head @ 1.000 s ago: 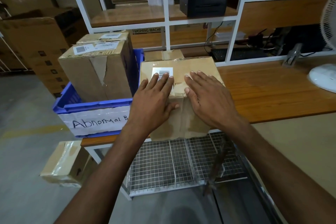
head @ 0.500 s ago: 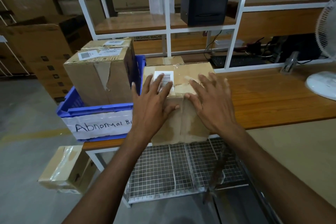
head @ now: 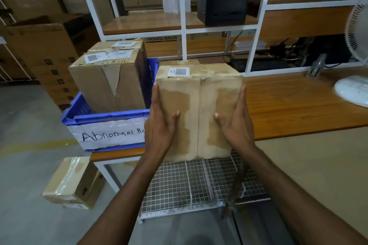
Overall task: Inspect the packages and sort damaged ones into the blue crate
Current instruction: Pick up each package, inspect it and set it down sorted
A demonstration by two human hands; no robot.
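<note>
A brown cardboard package (head: 199,105) with a barcode label on top is lifted and tipped, its taped underside facing me, over the front edge of the wooden table (head: 298,105). My left hand (head: 159,123) grips its left side and my right hand (head: 237,123) grips its right side, thumbs on the near face. To the left stands the blue crate (head: 107,118), labelled "Abnormal B…", holding a torn cardboard box (head: 107,81) and a second box (head: 119,44) behind it.
Another taped box (head: 73,181) lies on the floor at lower left. A wire-mesh shelf (head: 191,183) sits under the table. A white fan (head: 356,77) stands at the right, a black printer (head: 223,5) on the white rack, large cartons at far left.
My hands slid from the top of the package to its two sides and tipped it up, so its taped face now points at me.
</note>
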